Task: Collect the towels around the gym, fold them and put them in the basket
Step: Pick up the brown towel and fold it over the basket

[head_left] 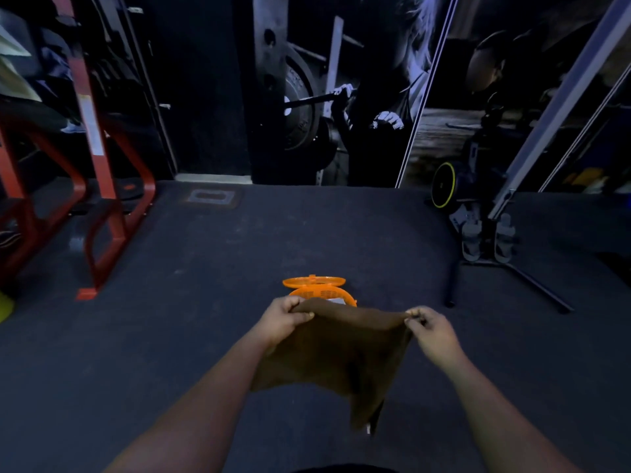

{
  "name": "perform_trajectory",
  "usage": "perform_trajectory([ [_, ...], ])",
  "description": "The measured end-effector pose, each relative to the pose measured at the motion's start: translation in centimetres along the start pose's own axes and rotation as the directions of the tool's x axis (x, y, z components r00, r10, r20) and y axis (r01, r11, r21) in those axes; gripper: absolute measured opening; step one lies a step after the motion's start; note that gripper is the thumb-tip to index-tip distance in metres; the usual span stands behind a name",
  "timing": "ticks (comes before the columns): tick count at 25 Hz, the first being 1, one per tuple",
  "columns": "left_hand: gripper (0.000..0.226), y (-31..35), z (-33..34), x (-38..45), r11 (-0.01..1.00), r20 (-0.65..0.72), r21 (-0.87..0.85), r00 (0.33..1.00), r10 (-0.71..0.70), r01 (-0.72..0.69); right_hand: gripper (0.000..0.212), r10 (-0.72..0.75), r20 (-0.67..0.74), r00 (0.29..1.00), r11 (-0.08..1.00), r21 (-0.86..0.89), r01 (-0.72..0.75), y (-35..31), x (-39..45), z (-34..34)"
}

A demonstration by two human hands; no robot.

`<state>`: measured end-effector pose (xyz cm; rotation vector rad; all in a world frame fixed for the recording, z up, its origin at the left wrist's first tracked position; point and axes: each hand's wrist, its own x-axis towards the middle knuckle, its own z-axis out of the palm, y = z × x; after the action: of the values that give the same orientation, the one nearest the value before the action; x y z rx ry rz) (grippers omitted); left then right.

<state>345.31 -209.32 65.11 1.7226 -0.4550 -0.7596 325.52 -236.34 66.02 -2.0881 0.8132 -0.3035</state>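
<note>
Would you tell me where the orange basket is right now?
In the head view, the orange basket sits on the floor at centre, just beyond the brown towel.

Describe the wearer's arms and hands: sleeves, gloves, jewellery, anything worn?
Both forearms are bare as far as the frame shows; no sleeves in view. The left hand and right hand wear no gloves. No watch, wristband or rings are visible, though the light is dim. No markings can be made out.
</note>
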Motion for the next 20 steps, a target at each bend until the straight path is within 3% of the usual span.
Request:
perform_trajectory([
  [2,0.011,1.9,0.8,2.8,0.998,0.06,0.052,0.998,0.035,-0.038,0.021,-0.008,0.029,1.0,0.999,-0.032,0.009,-0.1,2.4,1.0],
  [5,0.011,4.7,2.9,6.2,0.978,0.124,0.191,0.991,0.056,-0.08,0.026,-0.091,0.118,0.989,0.992,0.103,0.08,-2.2,6.2,1.8],
  [7,0.011,6.1,3.7,8.0,0.953,0.124,0.275,0.988,0.095,-0.126,0.048,-0.209,0.293,0.933,0.971,0.171,0.164,-3.5,8.2,2.7],
  [9,0.017,7.2,4.0,10.0,0.898,0.129,0.411,0.985,0.115,-0.159,0.054,-0.284,0.398,0.872,0.958,0.139,0.249,-3.5,11.0,3.7],
  [13,0.03,9.1,3.4,12.9,0.753,0.089,0.651,0.995,0.049,-0.095,0.011,-0.405,0.453,0.794,0.903,0.061,0.426,-3.5,16.3,4.6],
  [16,0.035,8.1,2.4,13.6,0.642,-0.011,0.766,0.998,0.061,-0.031,0.014,-0.401,0.47,0.786,0.916,0.186,0.356,-4.1,17.6,4.9],
  [20,0.031,3.7,0.7,12.4,0.321,-0.144,0.934,0.988,-0.061,0.156,0.02,-0.475,0.502,0.723,0.872,0.158,0.463,-5.4,19.5,4.9],
])
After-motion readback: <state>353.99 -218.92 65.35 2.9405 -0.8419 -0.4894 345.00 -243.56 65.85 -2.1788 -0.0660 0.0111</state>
